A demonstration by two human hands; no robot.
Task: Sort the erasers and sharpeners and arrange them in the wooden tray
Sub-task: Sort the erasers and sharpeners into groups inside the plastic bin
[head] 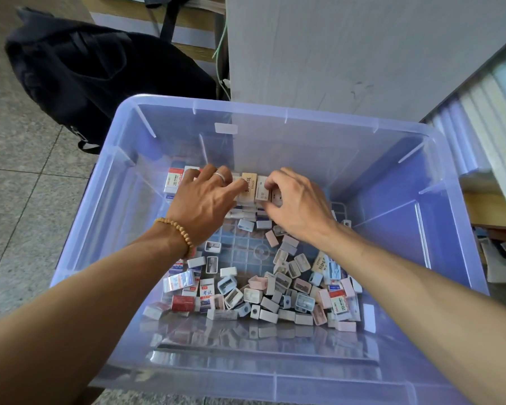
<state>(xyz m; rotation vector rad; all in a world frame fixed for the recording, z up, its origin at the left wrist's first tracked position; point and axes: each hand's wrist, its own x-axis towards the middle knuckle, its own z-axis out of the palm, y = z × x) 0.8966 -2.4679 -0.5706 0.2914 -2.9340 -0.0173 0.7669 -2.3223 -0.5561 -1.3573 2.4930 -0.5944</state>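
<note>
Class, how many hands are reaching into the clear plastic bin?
2: the left hand and the right hand, both at the far row of erasers.

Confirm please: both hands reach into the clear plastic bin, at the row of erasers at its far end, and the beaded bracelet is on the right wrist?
Not quite. The head view shows the beaded bracelet on the left wrist. The rest holds: both the left hand and right hand reach into the clear plastic bin, at the row of erasers.
</note>
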